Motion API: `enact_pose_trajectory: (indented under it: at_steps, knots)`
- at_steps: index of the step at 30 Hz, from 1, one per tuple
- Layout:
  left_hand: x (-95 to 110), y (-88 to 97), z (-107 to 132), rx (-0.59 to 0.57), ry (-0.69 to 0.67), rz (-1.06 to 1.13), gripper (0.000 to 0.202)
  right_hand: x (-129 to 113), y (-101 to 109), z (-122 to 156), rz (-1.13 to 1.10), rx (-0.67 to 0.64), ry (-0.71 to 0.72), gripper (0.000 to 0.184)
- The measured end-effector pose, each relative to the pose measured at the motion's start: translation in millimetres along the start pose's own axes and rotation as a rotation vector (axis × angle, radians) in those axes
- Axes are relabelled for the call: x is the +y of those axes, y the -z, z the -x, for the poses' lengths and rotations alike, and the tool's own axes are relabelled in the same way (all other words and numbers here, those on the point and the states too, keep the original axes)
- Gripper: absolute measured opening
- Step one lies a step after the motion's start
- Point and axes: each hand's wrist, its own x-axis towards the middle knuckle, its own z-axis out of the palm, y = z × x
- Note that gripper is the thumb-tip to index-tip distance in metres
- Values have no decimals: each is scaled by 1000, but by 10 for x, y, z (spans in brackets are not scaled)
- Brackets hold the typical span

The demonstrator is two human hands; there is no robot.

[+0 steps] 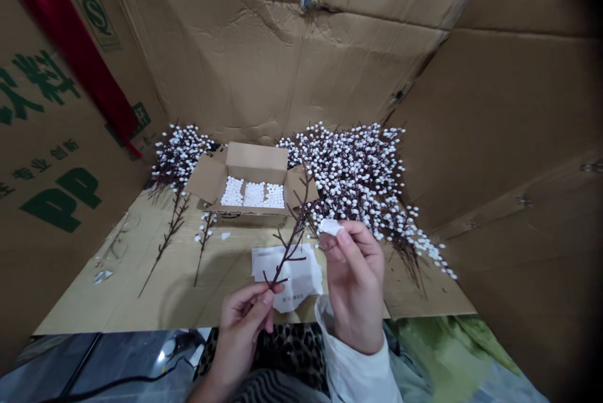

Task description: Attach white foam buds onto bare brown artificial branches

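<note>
A bare dark-brown artificial twig (288, 252) with several side shoots is pinched near its lower end by my left hand (247, 318). The twig leans up and to the right, its tip overlapping the open box. My right hand (355, 277) pinches a small white piece of paper (330, 226) between thumb and fingers, just right of the twig and apart from my left hand. Behind both hands stands an open cardboard box (249, 220) holding white foam balls (254, 193) in three compartments. Below the twig lies a torn white paper sheet (301, 287) on the cardboard surface.
A large heap of white-berried branches (353, 171) lies at back right, a smaller bunch (181, 152) at back left. A bare twig (164, 243) and a short berried twig (204, 240) lie left. Tall cardboard walls (264, 64) enclose the surface; a red ribbon (80, 51) hangs left.
</note>
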Motion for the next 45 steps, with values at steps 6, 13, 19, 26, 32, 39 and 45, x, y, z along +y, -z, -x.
enact_pose_trajectory:
  at_steps: [6,13,19,26,32,39,45]
  knots:
    - [-24,32,-3,-37,-24,-18,28,76,5,17,53,-63,-80,13]
    - [-17,1,-22,-8,-4,15,31,13,0,-39,-114,-14,-46,11]
    - [-73,63,-14,-54,-39,-38,27,-26,-59,-130,-52,-19,-8,9]
    - [-104,98,-34,-92,-84,-99,26,-9,-103,-163,51,-16,88,10]
    - [-93,86,-32,-73,-79,-125,27,-55,-72,-198,-26,6,70,7]
    - [-115,114,-43,-80,-93,-103,25,-56,-76,-179,15,-28,89,6]
    - [-157,156,-43,-108,-104,-127,22,-71,-32,-158,67,-21,136,4]
